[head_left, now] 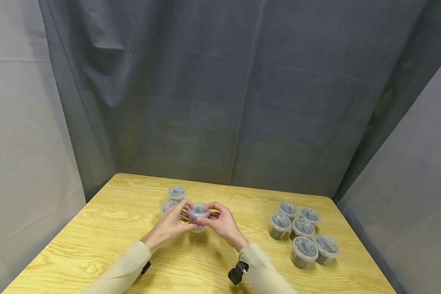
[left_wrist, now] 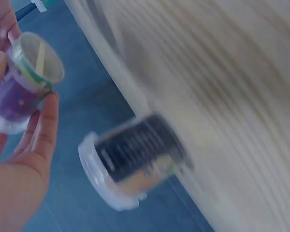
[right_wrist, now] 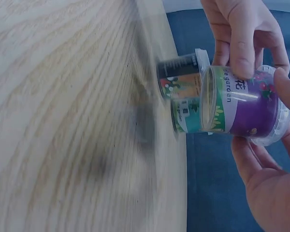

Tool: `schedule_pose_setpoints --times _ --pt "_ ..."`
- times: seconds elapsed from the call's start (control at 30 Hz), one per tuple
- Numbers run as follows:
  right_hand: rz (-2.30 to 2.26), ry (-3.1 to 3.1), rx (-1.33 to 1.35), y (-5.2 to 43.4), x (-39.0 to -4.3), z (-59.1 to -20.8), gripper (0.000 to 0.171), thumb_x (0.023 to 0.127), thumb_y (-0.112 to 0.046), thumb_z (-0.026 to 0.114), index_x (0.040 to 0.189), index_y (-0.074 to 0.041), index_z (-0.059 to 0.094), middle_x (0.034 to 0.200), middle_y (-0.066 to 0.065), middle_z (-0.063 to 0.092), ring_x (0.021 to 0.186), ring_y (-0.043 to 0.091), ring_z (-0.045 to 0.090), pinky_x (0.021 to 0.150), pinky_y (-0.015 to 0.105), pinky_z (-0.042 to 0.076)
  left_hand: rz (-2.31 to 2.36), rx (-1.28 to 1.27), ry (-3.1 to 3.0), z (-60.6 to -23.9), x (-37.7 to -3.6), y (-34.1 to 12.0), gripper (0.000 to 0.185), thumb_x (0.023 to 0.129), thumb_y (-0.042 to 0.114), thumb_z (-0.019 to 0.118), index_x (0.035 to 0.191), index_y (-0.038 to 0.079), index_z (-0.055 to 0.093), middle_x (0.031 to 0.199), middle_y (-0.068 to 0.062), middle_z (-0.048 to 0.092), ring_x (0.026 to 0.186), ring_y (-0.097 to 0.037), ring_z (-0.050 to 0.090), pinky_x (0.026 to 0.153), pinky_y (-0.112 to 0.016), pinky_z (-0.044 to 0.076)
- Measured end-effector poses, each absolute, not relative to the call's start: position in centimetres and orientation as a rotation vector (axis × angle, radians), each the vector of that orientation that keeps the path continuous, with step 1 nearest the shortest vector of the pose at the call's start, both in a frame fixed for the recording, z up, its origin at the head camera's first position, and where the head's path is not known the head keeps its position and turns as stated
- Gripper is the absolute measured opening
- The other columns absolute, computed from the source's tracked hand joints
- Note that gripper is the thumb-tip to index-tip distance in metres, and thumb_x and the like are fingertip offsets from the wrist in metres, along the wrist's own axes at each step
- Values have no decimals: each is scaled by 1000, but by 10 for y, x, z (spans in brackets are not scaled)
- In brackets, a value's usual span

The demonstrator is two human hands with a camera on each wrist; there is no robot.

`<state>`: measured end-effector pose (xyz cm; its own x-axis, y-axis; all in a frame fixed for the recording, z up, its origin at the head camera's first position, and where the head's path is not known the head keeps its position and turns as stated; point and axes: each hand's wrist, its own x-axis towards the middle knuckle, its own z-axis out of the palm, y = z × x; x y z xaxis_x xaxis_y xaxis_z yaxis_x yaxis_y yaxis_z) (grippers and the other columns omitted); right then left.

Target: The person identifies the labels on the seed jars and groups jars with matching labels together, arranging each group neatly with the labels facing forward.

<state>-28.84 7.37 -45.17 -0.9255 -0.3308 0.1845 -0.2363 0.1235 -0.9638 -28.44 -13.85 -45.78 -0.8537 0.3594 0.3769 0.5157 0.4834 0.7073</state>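
Above the middle of the wooden tabletop, both hands hold one small clear tub with a purple label, lifted a little off the wood. The left hand pinches its side with curled fingers and thumb, and the right hand grips it from the other side. Just behind it stand two more lidded tubs. A group of six tubs sits well apart on the right.

Wooden table with two clusters of lidded tubs.
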Motion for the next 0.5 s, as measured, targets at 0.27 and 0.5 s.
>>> schedule_pose_setpoints --times 0.27,0.5 --pt "-1842 2431 -615 58 -285 -459 26 82 -19 81 97 -6 64 124 7 63 113 25 61 88 35 57 -1396 -814 -2609 -450 -279 -173 34 87 37 75 114 20 63 107 -2 69 96 -17 69 83 -26 57" --pt "-1734 2489 -711 40 -281 -461 27 78 -24 84 90 -10 64 117 3 65 106 18 63 82 24 57 -1434 -824 -2652 -444 -277 -195 28 83 33 79 99 14 66 105 -6 71 95 -19 70 80 -26 57"
